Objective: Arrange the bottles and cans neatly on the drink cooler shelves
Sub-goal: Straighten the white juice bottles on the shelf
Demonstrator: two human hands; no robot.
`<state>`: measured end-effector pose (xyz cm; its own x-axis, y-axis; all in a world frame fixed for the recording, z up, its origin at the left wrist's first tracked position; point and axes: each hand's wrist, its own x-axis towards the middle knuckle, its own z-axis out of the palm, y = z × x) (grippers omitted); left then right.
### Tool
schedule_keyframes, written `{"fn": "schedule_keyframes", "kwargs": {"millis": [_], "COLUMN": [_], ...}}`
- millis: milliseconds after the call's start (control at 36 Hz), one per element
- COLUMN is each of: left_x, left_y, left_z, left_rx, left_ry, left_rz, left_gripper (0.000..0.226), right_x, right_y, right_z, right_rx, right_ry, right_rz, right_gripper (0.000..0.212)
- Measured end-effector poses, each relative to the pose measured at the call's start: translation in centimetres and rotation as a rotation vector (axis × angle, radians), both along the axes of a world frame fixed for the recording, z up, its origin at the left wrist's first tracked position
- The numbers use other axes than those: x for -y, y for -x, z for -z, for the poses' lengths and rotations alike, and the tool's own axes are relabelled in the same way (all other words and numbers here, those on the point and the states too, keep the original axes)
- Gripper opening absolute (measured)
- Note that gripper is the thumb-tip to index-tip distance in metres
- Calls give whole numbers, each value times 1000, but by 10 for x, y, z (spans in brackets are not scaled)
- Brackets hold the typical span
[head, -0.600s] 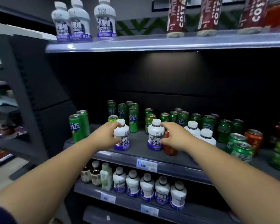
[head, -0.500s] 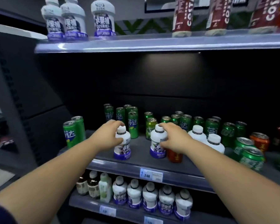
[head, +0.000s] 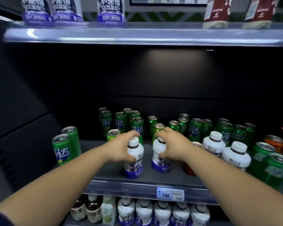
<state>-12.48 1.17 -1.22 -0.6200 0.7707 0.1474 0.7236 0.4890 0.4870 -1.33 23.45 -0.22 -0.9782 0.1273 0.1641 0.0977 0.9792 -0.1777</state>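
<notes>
Two small white bottles with purple labels stand near the front of the middle shelf [head: 137, 186]. My left hand [head: 121, 149] grips the left bottle [head: 134, 162] around its neck and shoulder. The right bottle [head: 160, 159] is held the same way by my right hand [head: 171, 145], fingers curled over its cap. Behind them stand several tall green cans [head: 137, 126]. Two more white bottles [head: 235, 155] stand to the right. A red can [head: 189, 168] is partly hidden under my right wrist.
Two green cans [head: 65, 147] stand apart at the shelf's left end. Green and orange cans [head: 273, 167] crowd the right end. The top shelf [head: 137, 35] carries white bottles and red-brown bottles. The lower shelf holds a row of white bottles [head: 162, 212].
The camera has come closer to the middle shelf. Both hands have slid up the bottles, from the bodies to the necks and caps, and the bottles stand a little closer to the front.
</notes>
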Motion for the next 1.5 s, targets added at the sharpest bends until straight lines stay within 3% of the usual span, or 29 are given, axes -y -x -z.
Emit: {"fn": "schedule_keyframes", "kwargs": {"millis": [167,389,556,722,861,1000,1111,1222,1500], "left_x": [1,1,2,8,7,4,1,-2,5], "left_y": [2,-3,-20,-49,-86,-123,-144,-159,-156], "left_z": [14,3,-44,-106,-155,-200,-229,-252,-313], "left_rx": [5,48,-18,-67,-110,-140,-114,-119,-242], "left_ry": [-72,-89,-140,-272,-369,-440,-514,-551,-629], "left_rz": [18,7,28,62,99,106,109,111,84], "left_gripper": [98,99,96,78,78,91,79,74,70], "right_x": [13,14,17,17,14,10,5,5,17], "right_y": [0,-10,-32,-66,-103,-141,-163,-185,-174], "right_z": [11,4,-44,-104,-140,-176,-204,-230,-287], "right_rx": [-36,-49,-157,-304,-427,-531,-583,-598,-709], "right_ry": [201,308,346,409,458,471,502,473,464], "right_rz": [38,39,-4,-35,-81,-124,-142,-167,-227], "right_gripper": [105,103,101,95,83,79,86,78,79]}}
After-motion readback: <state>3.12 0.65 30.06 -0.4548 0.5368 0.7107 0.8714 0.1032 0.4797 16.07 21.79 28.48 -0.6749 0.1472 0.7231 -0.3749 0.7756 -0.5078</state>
